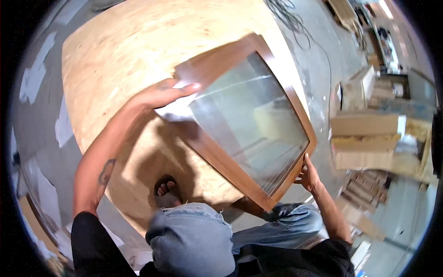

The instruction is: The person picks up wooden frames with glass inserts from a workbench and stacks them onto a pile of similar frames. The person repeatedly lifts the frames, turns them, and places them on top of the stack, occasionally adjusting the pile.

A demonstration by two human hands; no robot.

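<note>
A brown wooden-framed glass panel, like a cabinet door, is held at a tilt above a pale plywood sheet. My left hand grips its left edge, with the thumb lying over the front and the other fingers hidden behind. At the lower right edge, my right hand supports the frame, fingertips against its side and partly out of sight. Beside my left hand a bright white patch shows; whether it is paper or glare I cannot tell. Motion blurs the panel's left part.
My bare foot rests on the plywood, near my jeans-clad knee. A dark cable lies on the grey floor at the far right. Cardboard boxes and stacked wood pieces stand to the right. White scraps lie at left.
</note>
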